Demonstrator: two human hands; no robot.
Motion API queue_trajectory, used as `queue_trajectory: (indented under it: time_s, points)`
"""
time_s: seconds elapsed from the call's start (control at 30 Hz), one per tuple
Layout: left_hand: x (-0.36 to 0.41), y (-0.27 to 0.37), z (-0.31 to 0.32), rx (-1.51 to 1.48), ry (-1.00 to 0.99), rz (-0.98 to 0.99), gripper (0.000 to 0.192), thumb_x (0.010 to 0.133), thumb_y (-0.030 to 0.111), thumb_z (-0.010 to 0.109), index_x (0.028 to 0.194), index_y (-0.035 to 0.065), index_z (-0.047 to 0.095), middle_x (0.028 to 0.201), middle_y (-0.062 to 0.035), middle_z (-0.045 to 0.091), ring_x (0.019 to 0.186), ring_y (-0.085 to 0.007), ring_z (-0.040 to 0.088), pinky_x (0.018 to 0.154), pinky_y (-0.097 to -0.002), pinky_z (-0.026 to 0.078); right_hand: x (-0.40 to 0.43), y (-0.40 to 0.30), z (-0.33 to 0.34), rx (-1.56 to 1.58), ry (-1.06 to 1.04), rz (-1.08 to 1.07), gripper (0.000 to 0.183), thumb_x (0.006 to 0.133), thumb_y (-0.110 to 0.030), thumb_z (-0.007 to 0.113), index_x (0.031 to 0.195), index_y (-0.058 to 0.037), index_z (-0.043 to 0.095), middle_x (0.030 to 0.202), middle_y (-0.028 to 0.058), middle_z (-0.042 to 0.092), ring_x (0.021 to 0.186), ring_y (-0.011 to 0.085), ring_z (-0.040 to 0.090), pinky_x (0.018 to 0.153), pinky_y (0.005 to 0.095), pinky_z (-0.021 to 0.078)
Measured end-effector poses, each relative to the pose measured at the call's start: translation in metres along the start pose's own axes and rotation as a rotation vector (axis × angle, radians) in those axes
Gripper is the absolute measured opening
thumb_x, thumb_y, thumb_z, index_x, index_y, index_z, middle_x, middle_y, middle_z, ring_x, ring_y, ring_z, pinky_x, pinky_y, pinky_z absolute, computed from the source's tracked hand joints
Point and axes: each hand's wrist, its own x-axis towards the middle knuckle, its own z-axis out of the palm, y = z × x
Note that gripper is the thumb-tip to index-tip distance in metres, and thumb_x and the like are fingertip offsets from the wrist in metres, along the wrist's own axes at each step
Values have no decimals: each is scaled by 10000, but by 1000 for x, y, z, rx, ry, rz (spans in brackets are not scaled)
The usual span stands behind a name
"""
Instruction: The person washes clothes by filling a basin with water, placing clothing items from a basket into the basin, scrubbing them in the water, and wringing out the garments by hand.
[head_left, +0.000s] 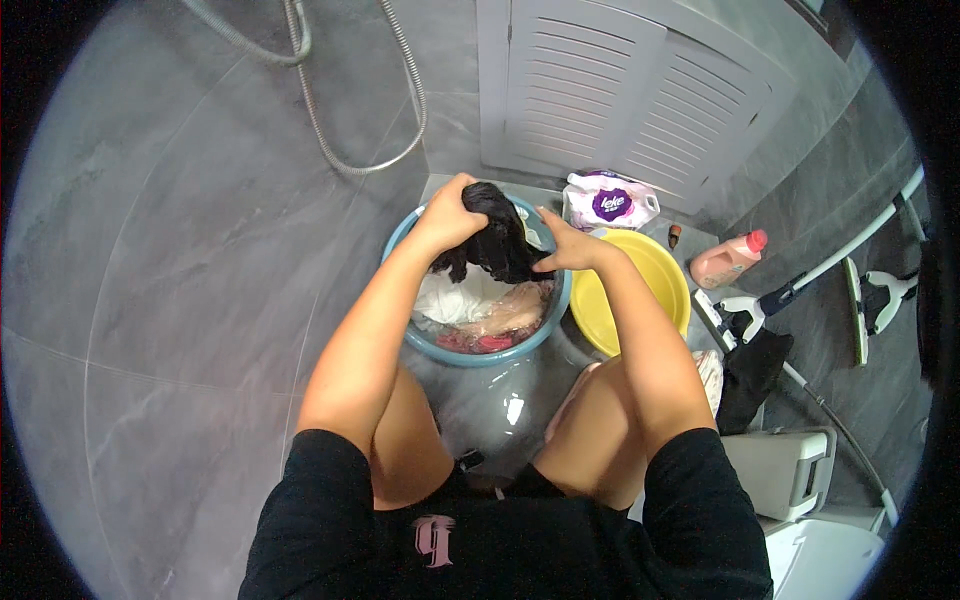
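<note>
A wet black cloth (495, 236) is held up over a blue plastic basin (480, 360). My left hand (450, 214) grips its upper left part, thumb on top. My right hand (566, 244) is at its lower right edge, with thumb and fingers spread apart around the basin's right side; the fingertips touch or nearly touch the cloth, and whether they pinch it is unclear. Below, in the basin's water, lie a white cloth (454, 300), a beige cloth (514, 307) and a red cloth (491, 343). Part of the basin's far side is hidden by the black cloth.
A yellow basin (679, 289) stands right of the blue one, partly under my right forearm. Beyond are a tissue pack (611, 202), a small brown bottle (674, 235) and a pink detergent bottle (726, 261). Squeegee mops (742, 315) lean right; a shower hose (322, 135) hangs upper left.
</note>
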Motion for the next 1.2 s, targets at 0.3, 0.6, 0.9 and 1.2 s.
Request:
queue_trajectory:
  time_s: [0.3, 0.6, 0.9, 1.2]
  points:
    - [-1, 8, 11, -684, -244, 32, 474, 600, -6, 521, 1073, 1, 496, 961, -82, 546, 926, -176, 538, 849, -294, 427, 30, -69, 45, 602, 282, -256, 853, 593, -186, 834, 1289, -2, 377, 1182, 113, 531, 1096, 218, 509, 934, 337, 407]
    - [-3, -17, 20, -258, -39, 155, 773, 608, 200, 781, 1265, 25, 414, 1176, -146, 538, 1041, -225, 527, 911, -323, 412, 43, -80, 87, 801, 277, -9, 564, 633, -98, 766, 1141, -25, 531, 1076, 74, 583, 999, 179, 554, 863, 322, 443]
    - [-6, 2, 42, 69, 229, -40, 390, 587, 238, 693, 933, 80, 611, 834, -169, 643, 776, -326, 618, 696, -370, 484, 70, -48, 111, 300, 513, -249, 418, 768, -300, 600, 1112, -66, 561, 1091, 188, 593, 1046, 321, 553, 888, 396, 420]
    - [3, -4, 48, 148, 245, -12, 276, 647, 230, 616, 857, 50, 625, 766, -205, 626, 733, -387, 595, 659, -403, 480, 72, -47, 109, 179, 410, -30, 455, 764, -369, 561, 1113, -76, 574, 1076, 221, 598, 1054, 363, 546, 873, 410, 425]
